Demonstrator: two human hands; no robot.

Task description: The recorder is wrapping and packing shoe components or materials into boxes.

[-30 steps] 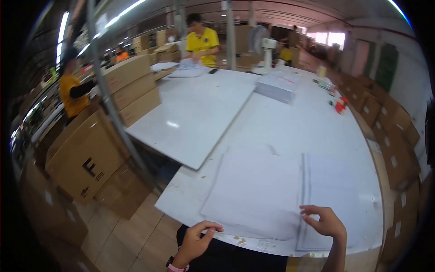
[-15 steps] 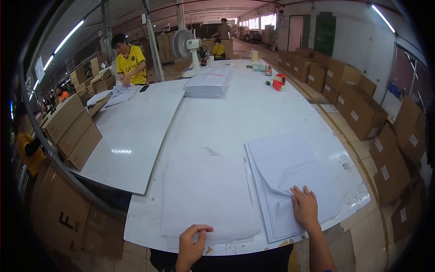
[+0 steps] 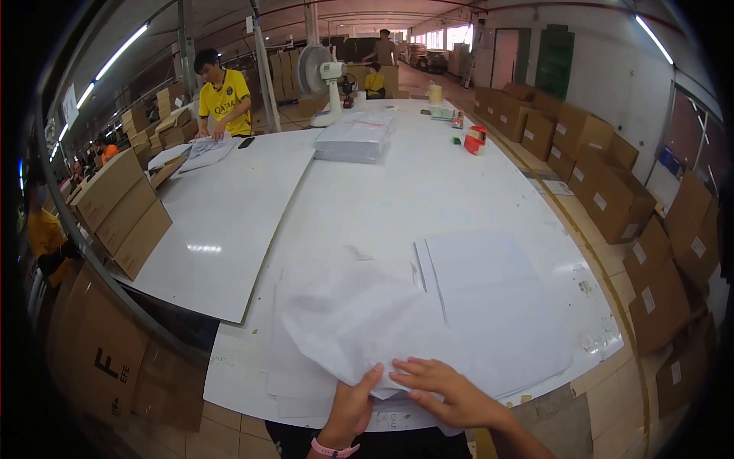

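A thin white sheet [image 3: 352, 317], lifted and rumpled, lies over the left stack of white sheets [image 3: 294, 379] at the near edge of the table. My left hand [image 3: 352, 404] pinches its near edge, with the thumb on top. Beside it, my right hand [image 3: 442, 392] lies over the sheet's near right corner, fingers stretched out and slightly apart. To the right is another stack of white sheets [image 3: 497, 306], lying flatter. Whether the lifted piece is paper or thin film, I cannot tell.
The white table [image 3: 367, 206] carries a wrapped stack [image 3: 353, 139], a red tape dispenser [image 3: 475, 141] and a fan [image 3: 330, 84] farther off. Cardboard boxes line the right-hand floor [image 3: 608, 195]. More boxes [image 3: 122, 210] stand at left, near a person in yellow [image 3: 225, 99].
My right hand has moved left from the right stack to the left one. A sheet there is now raised and rumpled, and my left hand has closed on its edge.
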